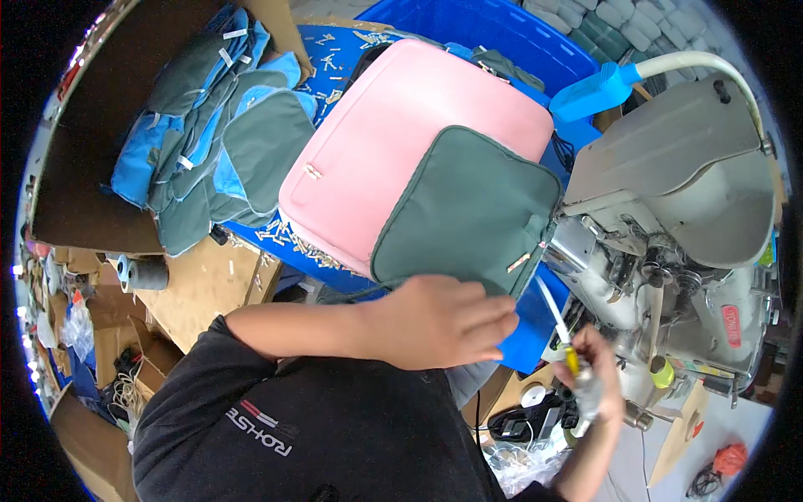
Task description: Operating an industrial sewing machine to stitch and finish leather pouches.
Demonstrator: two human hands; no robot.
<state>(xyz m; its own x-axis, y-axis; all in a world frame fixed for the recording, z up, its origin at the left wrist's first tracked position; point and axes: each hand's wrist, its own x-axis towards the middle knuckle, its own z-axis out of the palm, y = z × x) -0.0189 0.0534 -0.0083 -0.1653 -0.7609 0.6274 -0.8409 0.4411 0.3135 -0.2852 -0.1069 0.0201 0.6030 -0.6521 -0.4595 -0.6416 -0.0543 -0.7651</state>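
Our right hand [592, 381] is closed round a slim yellow-and-white tool [555, 314]. Our left hand [443, 322] is at the dark green panel's [468, 201] lower edge; can't tell if it's pinching. Panel's mid-frame, over the pink case [360, 142]. We see small bits littering the blue tabletop [311, 35], upper left of centre. Grey machine [669, 167] right, blue bin [502, 33] top, cardboard [84, 167] upper left.

Pouch [470, 207]: smth cloth, matt fin.
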